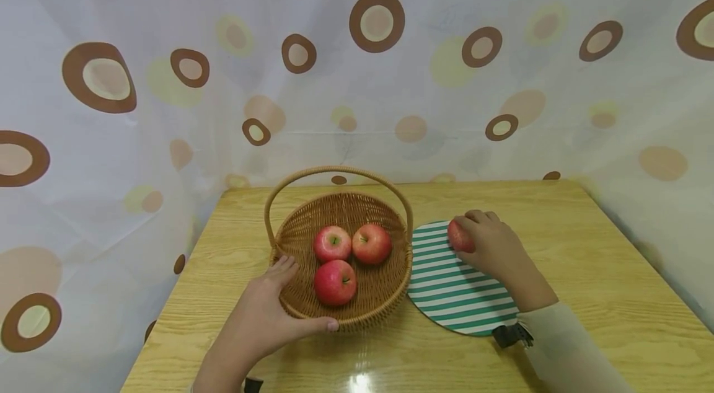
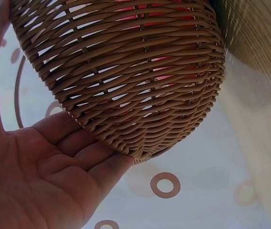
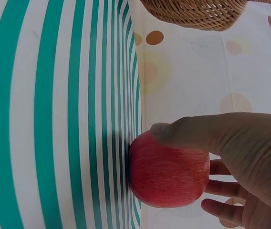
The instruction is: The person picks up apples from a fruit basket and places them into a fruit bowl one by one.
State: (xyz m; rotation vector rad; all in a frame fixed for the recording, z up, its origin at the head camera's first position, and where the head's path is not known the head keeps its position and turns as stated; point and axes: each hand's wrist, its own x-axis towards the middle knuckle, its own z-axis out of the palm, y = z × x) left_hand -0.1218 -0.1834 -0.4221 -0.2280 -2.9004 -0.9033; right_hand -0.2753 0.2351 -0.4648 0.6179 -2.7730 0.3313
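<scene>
A wicker basket (image 1: pixel 376 297) with a tall arched handle holds three red apples; one apple (image 1: pixel 335 282) lies nearest its front. My left hand (image 1: pixel 264 309) holds the basket's near left rim, its fingertips over the edge and its thumb along the front. Seen from the left wrist, the fingers of my left hand (image 2: pixel 64 167) reach over the woven rim, which hides their tips. My right hand (image 1: pixel 496 248) grips another red apple (image 3: pixel 169 171) at the far side of a round green-and-white striped mat (image 1: pixel 463 294). The thumb lies across that apple, its underside right at the mat.
Basket and mat stand side by side on a light wooden table (image 1: pixel 591 269). Behind the table and along its sides hangs a pale curtain (image 1: pixel 346 89) with brown and yellow circles. The basket's handle (image 1: pixel 338 168) arches high over the apples.
</scene>
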